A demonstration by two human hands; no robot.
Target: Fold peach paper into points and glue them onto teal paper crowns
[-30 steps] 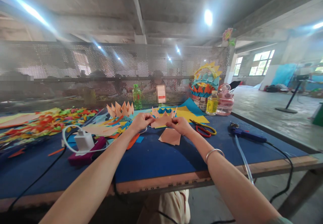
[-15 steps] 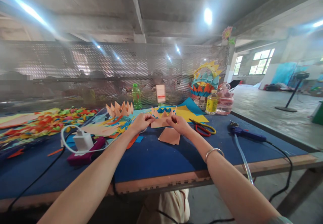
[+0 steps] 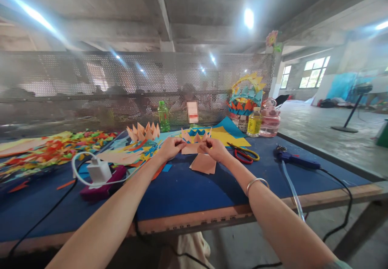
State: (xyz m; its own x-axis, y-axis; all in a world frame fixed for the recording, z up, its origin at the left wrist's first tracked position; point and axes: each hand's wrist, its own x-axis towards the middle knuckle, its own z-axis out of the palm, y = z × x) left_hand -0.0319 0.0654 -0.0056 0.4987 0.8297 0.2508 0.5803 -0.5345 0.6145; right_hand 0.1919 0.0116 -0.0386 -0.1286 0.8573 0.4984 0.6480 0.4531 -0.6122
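Both my hands meet over the blue table (image 3: 194, 188), pinching one pale orange piece of paper (image 3: 190, 149) between them. My left hand (image 3: 170, 147) grips its left edge with curled fingers. Its right edge is held by my right hand (image 3: 214, 148), whose wrist wears a silver bangle (image 3: 257, 183). Just below the hands, a small stack of the same orange paper pieces (image 3: 203, 164) lies flat on the table. Behind the held paper sits a folded orange and blue paper crown (image 3: 196, 134).
Red-handled scissors (image 3: 245, 154) and a blue glue gun (image 3: 292, 160) with its cable lie to the right. A white charger (image 3: 97, 171) on a magenta power strip sits left. Coloured paper scraps (image 3: 54, 148), bottles (image 3: 254, 122) and a paper basket (image 3: 246, 99) line the back, before a mesh screen.
My hands have stayed on the orange paper, moving closer together over it with small finger shifts. The view has drifted slightly.
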